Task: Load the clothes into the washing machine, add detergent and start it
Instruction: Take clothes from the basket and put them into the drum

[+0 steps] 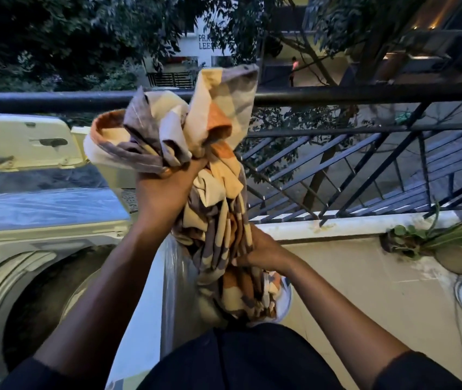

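**Checked cloth held up beside the open washer**

Orange, cream and grey checks fill the middle of my view: a bundled cloth (213, 170) hangs between both hands, out to the right of the washer (27, 249) and not yet in it. My left hand (165, 190) is the higher one, fingers clenched round a bunched part of the cloth, with loose folds spilling above the fist in front of the railing (337, 94). My right hand (261, 254) sits lower and nearer to me, fingers curled into the hanging length and gripping it. The tail of the cloth drops on down to a pale bin (284, 302), just beside the washer's right side (I cannot tell whether the end rests inside it).

The washer stands at the left with its lid (24, 142) raised and the drum (41, 299) open and dark below. Clear plastic film (176, 277) covers its right side. A low white wall (365, 223) runs under the railing, and a potted plant (455, 249) sits at the far right beside it.
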Demonstrator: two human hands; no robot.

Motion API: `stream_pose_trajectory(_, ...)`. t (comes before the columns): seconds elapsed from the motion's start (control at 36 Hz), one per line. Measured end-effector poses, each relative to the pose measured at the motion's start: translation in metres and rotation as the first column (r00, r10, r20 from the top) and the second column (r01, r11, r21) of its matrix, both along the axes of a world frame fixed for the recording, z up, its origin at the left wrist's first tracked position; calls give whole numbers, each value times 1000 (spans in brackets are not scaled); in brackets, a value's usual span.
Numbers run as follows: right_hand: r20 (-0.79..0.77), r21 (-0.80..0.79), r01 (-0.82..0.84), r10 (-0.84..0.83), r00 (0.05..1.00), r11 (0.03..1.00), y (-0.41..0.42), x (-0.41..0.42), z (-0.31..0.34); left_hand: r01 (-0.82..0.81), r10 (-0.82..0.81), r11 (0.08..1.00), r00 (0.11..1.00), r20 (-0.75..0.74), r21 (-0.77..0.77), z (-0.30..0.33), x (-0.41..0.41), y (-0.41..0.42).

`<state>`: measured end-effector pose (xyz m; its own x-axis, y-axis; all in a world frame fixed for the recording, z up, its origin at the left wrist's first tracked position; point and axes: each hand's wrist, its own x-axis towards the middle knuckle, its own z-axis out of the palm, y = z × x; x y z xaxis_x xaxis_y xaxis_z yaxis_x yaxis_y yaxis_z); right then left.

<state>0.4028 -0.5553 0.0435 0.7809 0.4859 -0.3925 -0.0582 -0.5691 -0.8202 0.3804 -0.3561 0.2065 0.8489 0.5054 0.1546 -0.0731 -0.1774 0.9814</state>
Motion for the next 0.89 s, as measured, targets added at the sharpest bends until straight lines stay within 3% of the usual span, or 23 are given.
stream_pose_trajectory(0.11, 133, -340, 67, -23, 991, 938, -3, -8, -26, -28, 28, 1000, 999, 40, -11, 6, -3, 5)
stream_pose_trajectory(0.25, 162, -488, 204, -142, 977, 849, -16, 8, -21, -6, 12, 996, 998, -63, 88, -3, -5, 10)
stream_pose_trajectory(0.42, 329, -294, 372, -272, 904, 881, -18, 34, 37, 38, -12, 994, 971, -240, 101, -25, -8, 16)
stream_pose_trajectory(0.58, 320, 86, 460, -461, 828, 884, -6, 39, 108, 117, -57, 980, 939, -338, 159, -46, -11, 17)
stream_pose_trajectory(0.69, 293, 326, 428, -521, 802, 843, 12, 33, 143, 306, -225, 944, 870, -438, 124, -44, -14, 3)
stream_pose_trajectory(0.78, 300, 360, 367, -479, 825, 858, 29, 28, 154, 399, -323, 910, 849, -418, 108, -43, -11, -12)
stream_pose_trajectory(0.89, 299, 400, 259, -393, 870, 879, 35, 25, 162, 271, -235, 955, 940, -247, 123, -44, -4, -12)
